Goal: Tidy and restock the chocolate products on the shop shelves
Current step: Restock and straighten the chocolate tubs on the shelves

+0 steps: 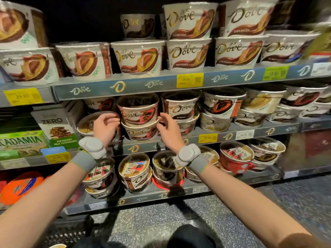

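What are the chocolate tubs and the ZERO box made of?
Dove tubs: probably plastic with a glossy printed wrap; light glints off the sides, and wrapped chocolates show through clear lids on lower tubs.
ZERO box: looks like printed cardboard, with flat faces, sharp corners and a duller shine.

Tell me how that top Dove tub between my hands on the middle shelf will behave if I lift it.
The top Dove tub sits tilted on another tub, so it may slide or tip forward once nudged. Its walls look like thin plastic, so they probably flex under a squeeze. The glossy wrap could be slippery; gripping from both sides seems safest.
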Demonstrator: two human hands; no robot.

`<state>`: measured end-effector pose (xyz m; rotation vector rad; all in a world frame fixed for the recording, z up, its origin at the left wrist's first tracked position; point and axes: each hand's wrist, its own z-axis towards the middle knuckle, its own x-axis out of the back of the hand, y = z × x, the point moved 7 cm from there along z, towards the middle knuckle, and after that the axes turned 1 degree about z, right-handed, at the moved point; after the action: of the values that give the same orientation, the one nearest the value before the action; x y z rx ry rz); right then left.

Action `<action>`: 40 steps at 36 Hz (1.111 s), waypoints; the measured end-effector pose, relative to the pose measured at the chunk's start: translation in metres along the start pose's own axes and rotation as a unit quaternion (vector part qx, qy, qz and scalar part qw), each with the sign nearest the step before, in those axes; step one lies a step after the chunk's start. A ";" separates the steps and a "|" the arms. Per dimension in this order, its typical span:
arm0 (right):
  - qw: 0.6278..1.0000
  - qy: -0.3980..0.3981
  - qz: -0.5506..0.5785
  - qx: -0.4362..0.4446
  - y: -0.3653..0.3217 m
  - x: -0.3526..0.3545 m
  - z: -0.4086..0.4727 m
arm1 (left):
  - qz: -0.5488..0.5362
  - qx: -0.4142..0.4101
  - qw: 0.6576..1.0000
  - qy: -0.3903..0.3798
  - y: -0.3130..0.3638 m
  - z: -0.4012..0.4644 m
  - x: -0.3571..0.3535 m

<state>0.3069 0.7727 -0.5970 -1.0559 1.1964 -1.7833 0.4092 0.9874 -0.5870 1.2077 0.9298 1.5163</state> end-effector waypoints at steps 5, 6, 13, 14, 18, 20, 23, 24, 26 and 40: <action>0.999 0.038 -0.019 -0.025 0.036 0.050 -0.023 | 0.027 -0.036 0.999 -0.013 0.009 -0.026 -0.027; 0.998 0.043 -0.019 -0.040 0.044 0.052 -0.024 | 0.030 -0.041 0.999 -0.017 0.010 -0.029 -0.028; 0.992 0.074 0.006 -0.098 0.084 0.098 -0.046 | 0.122 -0.151 0.980 -0.042 0.047 -0.065 -0.080; 0.992 0.076 0.008 -0.103 0.088 0.104 -0.047 | 0.153 -0.187 0.970 -0.042 0.054 -0.070 -0.085; 0.988 0.092 -0.010 -0.121 0.101 0.124 -0.044 | 0.277 -0.382 0.879 -0.070 0.090 -0.090 -0.113; 0.988 0.094 -0.021 -0.119 0.103 0.133 -0.041 | 0.317 -0.435 0.838 -0.087 0.106 -0.096 -0.128; 0.989 0.098 -0.024 -0.112 0.103 0.144 -0.034 | 0.372 -0.452 0.805 -0.098 0.120 -0.096 -0.147; 0.989 0.101 -0.024 -0.108 0.103 0.148 -0.032 | 0.397 -0.455 0.791 -0.103 0.121 -0.096 -0.155; 0.989 0.108 -0.020 -0.102 0.104 0.156 -0.028 | 0.444 -0.458 0.763 -0.108 0.122 -0.093 -0.169; 0.991 0.107 0.011 -0.076 0.108 0.177 -0.016 | 0.454 -0.446 0.768 -0.068 0.114 -0.071 -0.185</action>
<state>0.2360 0.5890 -0.6623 -0.9479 1.4879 -1.8478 0.3260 0.7792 -0.5418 1.0006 -0.6306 2.1682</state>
